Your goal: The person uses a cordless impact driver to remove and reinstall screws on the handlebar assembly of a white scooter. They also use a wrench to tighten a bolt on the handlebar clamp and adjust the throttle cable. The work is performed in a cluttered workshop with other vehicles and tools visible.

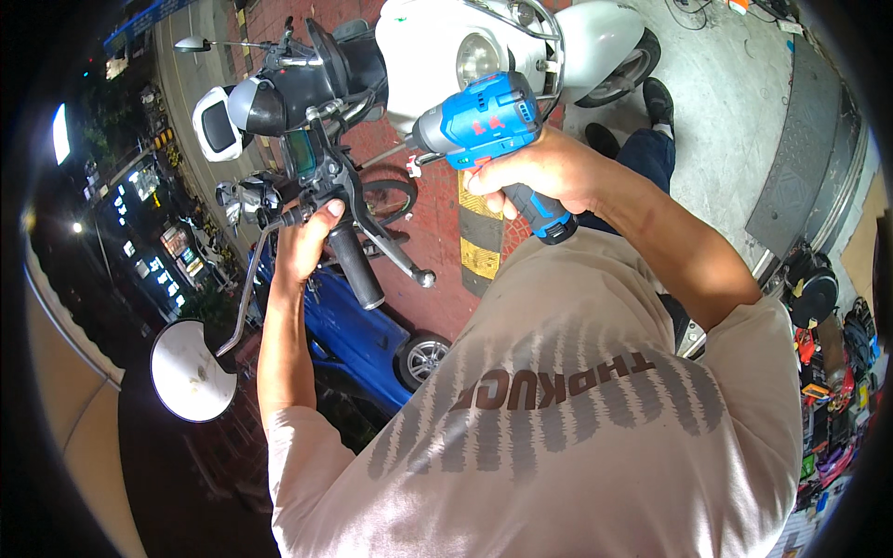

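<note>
My right hand (549,172) grips a blue cordless drill-driver (491,116), its long bit pointing left toward the handlebar controls (326,172). A small red-and-white piece (414,167) shows just below the tool's nose. My left hand (312,237) is closed at the handlebar of a white-and-black motorbike (414,51), thumb on top beside the mirror stem's mount. The black rubber grip (358,274) and silver-tipped lever (391,246) angle down from there. A round mirror (193,370) hangs at lower left on its bent stem. The fingers' undersides are hidden.
A blue car (358,344) stands beyond the red pavement (437,279) and a yellow-black kerb (479,260). A dark-shoed foot (659,102) is on pale concrete (726,112). Piled tools and parts (828,391) lie at right; a lit night street (149,223) is at left.
</note>
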Available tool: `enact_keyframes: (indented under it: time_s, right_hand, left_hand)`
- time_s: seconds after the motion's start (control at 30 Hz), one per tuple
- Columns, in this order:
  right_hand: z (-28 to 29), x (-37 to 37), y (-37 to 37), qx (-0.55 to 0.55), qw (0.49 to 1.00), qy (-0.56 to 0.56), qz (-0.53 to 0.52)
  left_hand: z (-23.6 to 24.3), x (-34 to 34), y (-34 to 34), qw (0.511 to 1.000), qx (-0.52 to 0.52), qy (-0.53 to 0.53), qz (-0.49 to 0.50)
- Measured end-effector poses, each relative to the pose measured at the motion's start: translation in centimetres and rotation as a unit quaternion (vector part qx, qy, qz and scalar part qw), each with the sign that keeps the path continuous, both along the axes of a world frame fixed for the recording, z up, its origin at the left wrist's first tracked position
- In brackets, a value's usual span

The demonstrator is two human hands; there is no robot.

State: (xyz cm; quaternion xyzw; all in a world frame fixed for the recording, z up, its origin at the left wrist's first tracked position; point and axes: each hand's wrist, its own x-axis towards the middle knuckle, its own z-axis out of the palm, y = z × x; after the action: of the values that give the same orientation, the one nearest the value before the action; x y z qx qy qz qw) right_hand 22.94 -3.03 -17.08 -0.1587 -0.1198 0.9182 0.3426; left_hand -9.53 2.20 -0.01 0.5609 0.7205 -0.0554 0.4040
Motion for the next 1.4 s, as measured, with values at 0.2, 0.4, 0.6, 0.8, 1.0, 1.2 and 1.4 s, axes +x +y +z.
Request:
enact_keyframes:
  time_s: [0.2,0.4,0.6,0.8,1.0,1.2,1.4]
  right_hand:
    - [0.6,0.3,-0.1,0.006,1.000,-0.005,-0.003]
    - [0.5,0.1,0.1,0.016,1.000,-0.012,-0.005]
    - [0.7,0.2,0.0,0.026,1.000,-0.013,-0.008]
    - [0.5,-0.3,0.0,0.024,0.999,-0.021,-0.009]
    - [0.6,0.0,0.4,0.032,0.999,-0.022,-0.012]
    - [0.9,0.0,0.7,0.046,0.998,-0.041,-0.001]
    - [1.1,0.2,0.6,0.037,0.999,-0.028,0.000]
  left_hand:
    - [0.1,0.7,-0.1,1.000,0.016,-0.004,0.013]
    - [-0.1,0.0,-0.4,0.998,0.056,-0.021,0.002]
    - [-2.4,-5.7,-4.5,0.917,0.035,-0.301,0.259]
    - [-5.1,-2.8,-5.1,0.809,0.015,-0.390,0.439]
    - [-5.3,-0.9,-4.7,0.796,0.033,-0.367,0.481]
    - [-3.9,3.4,-3.7,0.806,0.062,-0.273,0.521]
    - [-3.9,2.3,-4.3,0.795,0.037,-0.325,0.510]
